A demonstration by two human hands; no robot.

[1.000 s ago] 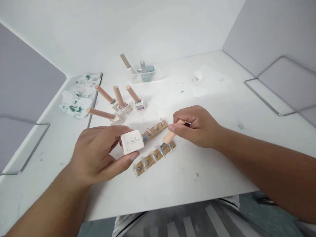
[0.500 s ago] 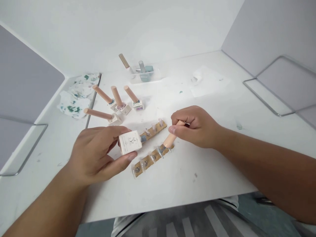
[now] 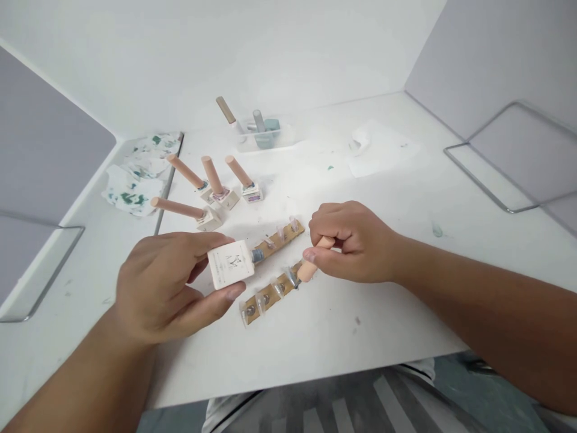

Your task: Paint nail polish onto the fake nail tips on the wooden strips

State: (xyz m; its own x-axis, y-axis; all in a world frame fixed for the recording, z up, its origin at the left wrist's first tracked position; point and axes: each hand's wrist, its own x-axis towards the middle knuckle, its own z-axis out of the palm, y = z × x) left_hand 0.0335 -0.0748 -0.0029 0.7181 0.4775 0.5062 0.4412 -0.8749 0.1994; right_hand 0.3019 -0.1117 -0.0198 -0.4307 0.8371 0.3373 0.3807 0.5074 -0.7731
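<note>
My left hand grips a white square nail polish bottle, tilted on its side with its grey-blue neck uncapped and pointing right. Between the thumb and fingers of my right hand is the peach cap of a nail polish brush. Its lower end is over the near wooden strip, at a nail tip that looks grey-blue; the bristles are hard to make out. Several clear false nail tips stand along that strip. Behind it lies a second strip with clear tips, partly hidden by the bottle.
Several peach-capped polish bottles lean at the back left. Farther back is a clear tray holding bottles. Paint-stained tissue lies at left, white paper at back right. Metal wire frames stand at both sides.
My right hand has moved slightly down and left with the brush cap. My left hand and the bottle have shifted a little to the left.
</note>
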